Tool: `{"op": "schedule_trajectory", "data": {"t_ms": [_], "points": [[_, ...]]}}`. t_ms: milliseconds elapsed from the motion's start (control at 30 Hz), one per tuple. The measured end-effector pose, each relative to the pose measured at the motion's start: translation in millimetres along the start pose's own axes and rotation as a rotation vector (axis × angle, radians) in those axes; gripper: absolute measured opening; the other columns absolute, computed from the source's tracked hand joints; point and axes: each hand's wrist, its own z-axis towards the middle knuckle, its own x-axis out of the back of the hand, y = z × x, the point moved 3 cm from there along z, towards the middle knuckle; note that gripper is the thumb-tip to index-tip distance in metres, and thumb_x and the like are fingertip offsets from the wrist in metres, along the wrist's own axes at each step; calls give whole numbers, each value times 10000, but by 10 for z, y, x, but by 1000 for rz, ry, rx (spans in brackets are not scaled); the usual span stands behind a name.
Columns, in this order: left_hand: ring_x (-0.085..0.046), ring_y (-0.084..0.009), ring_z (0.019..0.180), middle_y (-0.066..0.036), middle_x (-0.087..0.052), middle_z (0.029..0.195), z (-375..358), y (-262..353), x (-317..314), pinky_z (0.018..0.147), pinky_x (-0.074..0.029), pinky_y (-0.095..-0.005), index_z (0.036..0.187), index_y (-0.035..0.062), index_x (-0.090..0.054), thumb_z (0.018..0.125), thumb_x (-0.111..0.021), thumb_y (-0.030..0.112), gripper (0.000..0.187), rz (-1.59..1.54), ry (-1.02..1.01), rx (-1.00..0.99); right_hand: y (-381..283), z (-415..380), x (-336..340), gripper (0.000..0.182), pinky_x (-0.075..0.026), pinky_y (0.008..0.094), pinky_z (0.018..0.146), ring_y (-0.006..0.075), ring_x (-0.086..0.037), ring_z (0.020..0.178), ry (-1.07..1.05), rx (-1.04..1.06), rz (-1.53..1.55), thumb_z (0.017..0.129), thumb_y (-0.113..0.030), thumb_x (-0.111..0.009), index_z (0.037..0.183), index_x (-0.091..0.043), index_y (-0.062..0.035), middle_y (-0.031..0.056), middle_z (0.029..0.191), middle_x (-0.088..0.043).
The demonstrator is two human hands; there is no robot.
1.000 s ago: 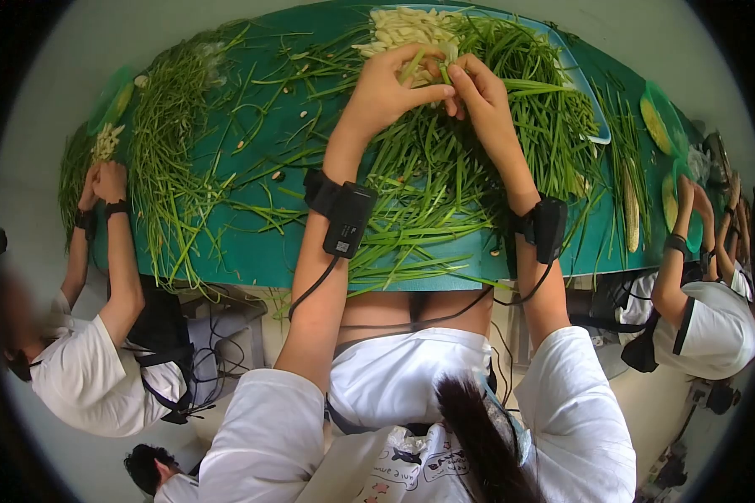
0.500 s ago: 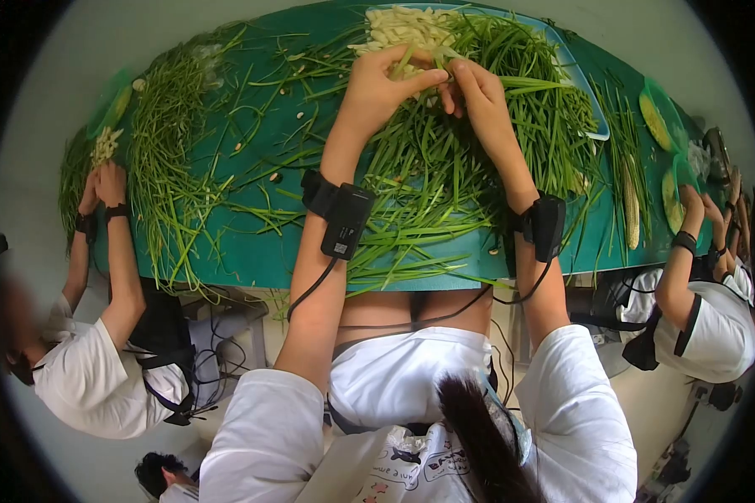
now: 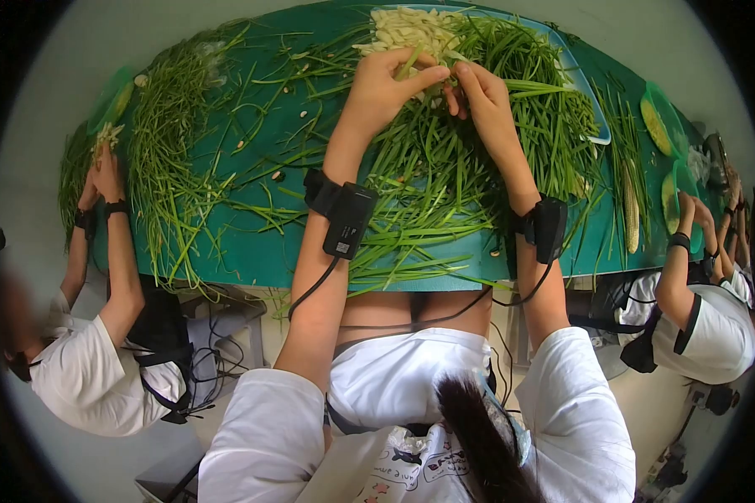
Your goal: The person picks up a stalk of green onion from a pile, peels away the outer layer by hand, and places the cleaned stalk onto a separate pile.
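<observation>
My left hand [image 3: 387, 90] is closed in a pinch on a long green stalk [image 3: 411, 60], part of which shows above the thumb. Close beside it, my right hand [image 3: 486, 99] pinches at the same stalk, fingertips nearly meeting the left thumb. Their fingers partly hide the stalk. Just beyond the hands, a heap of pale, slender pieces [image 3: 411, 27] lies at the left end of a blue-rimmed tray [image 3: 600, 126]. A thick pile of long green leaves [image 3: 445, 159] spreads on the tray and under my hands.
The green table [image 3: 260, 180] is strewn with loose leaves. Another pile of greens [image 3: 164, 134] lies left, beside a person's hands [image 3: 105, 176]. At right are a corn cob [image 3: 631, 205], green baskets [image 3: 663, 126] and another person's hands [image 3: 692, 210]. Cables hang from my wrist devices.
My hands stay in nearly the same place, still pinching the stalk, with only a slight shift of the fingers. The people at both sides have moved their hands a little.
</observation>
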Motion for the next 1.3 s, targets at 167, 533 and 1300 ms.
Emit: {"op": "schedule_trajectory", "data": {"t_ms": [167, 533, 1300], "points": [[-571, -67, 780, -13, -662, 865, -3, 3, -2, 702, -452, -235, 974, -15, -704, 887, -698, 178, 211, -24, -24, 18, 7, -2, 19, 386, -352, 230, 501, 66, -457, 519, -1, -5, -19, 1016, -315, -463, 786, -576, -27, 3, 582, -545], [-573, -61, 757, -22, -671, 844, -14, -38, 17, 691, -461, -233, 996, -36, -695, 868, -722, 168, 243, 70, -19, 99, 2, 2, 29, 321, -362, 227, 511, 64, -481, 543, 21, -20, -17, 1008, -271, -479, 816, -578, -34, 7, 612, -557], [-632, -114, 766, -57, -690, 868, 27, -99, 56, 686, -483, -254, 1013, 27, -699, 872, -675, 158, 194, 27, 173, -31, -5, 18, 52, 216, -373, 219, 523, 54, -485, 561, 51, 57, 17, 989, -219, -531, 899, -575, -28, 3, 631, -570]]}}
